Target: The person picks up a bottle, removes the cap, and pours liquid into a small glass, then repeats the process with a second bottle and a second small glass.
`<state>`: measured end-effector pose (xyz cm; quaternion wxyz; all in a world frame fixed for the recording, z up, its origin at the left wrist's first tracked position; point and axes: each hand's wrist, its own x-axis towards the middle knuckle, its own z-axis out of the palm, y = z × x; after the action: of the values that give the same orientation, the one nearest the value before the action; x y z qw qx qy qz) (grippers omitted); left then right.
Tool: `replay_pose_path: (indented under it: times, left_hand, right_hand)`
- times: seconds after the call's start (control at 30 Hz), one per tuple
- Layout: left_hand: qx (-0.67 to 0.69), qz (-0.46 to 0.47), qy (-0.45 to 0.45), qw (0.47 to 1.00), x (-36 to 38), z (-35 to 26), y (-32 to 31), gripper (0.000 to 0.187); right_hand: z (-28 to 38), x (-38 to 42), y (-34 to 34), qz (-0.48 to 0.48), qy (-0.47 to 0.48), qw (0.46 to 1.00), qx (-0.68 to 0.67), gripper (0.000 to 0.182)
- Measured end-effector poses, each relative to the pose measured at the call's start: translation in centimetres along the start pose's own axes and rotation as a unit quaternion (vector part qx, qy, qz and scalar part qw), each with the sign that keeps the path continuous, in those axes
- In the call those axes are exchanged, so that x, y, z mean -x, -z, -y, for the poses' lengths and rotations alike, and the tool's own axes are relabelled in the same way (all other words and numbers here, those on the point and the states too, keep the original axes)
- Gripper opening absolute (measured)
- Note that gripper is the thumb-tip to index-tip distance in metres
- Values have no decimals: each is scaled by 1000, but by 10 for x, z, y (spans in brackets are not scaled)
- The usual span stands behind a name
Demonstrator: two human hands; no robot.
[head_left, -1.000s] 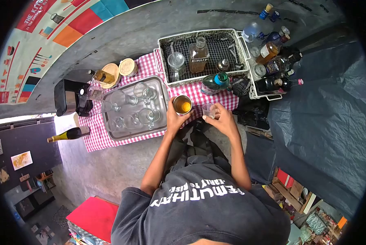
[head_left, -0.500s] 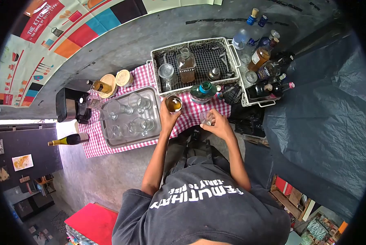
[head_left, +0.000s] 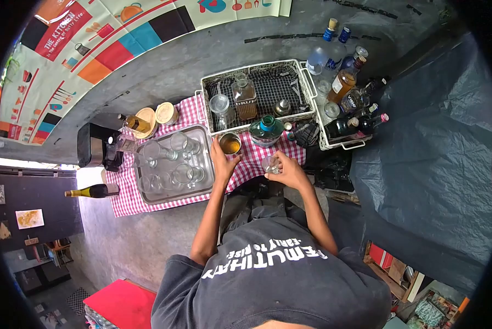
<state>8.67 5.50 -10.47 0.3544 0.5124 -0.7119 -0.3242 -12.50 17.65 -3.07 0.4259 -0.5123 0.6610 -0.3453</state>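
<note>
My left hand (head_left: 222,162) is wrapped round a metal cup (head_left: 231,146) with amber liquid inside, held over the front of the checked cloth. Between the fingers and thumb of my right hand (head_left: 291,171) is a small clear glass (head_left: 270,164), to the right of the cup and nearer my body. Just beyond both hands stands a squat green bottle (head_left: 264,133) with a teal neck. A small white cap (head_left: 287,126) lies beside that bottle. Whether the glass holds any liquid is too small to tell.
A grey tray (head_left: 208,159) with several glasses lies to the left on the pink checked cloth (head_left: 121,193). Behind is a white wire basket (head_left: 203,101) holding a square bottle (head_left: 245,98). Several bottles crowd a second basket (head_left: 339,143) at right. A dark bottle (head_left: 99,190) is at far left.
My right hand and the small glass have shifted slightly left, closer to the metal cup. The whole view has also moved a little. Both hands keep their hold.
</note>
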Motion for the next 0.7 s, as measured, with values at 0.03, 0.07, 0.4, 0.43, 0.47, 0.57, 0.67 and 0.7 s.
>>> replay_pose_path:
  times: [0.03,0.07,0.4,0.43,0.47,0.57,0.67,0.7]
  left_hand:
    - [-59,-16,-11,998,5,-7,4,97]
    - [-118,-31,-21,992,12,-16,9,98]
    - [47,227,-30,972,57,-76,11,91]
    - [115,253,-1,961,57,-75,7,90]
    - [94,225,-42,969,59,-71,2,89]
    - [196,237,36,951,58,-76,0,82]
    - [192,200,-6,961,57,-76,-1,72]
    - [203,193,-4,960,57,-75,-2,68]
  right_hand:
    - [-1,-1,0,3,3,1000,2,55]
    - [-3,-1,0,3,4,1000,2,55]
    - [-4,-5,-17,68,-12,994,-80,51]
    - [-5,-6,-19,75,-16,992,-96,51]
    - [-6,-5,-24,64,4,987,-149,50]
    - [-2,-4,-27,51,-1,985,-162,50]
    - [-2,-5,-27,45,-11,985,-169,53]
    - [0,-6,-27,45,-18,984,-173,53]
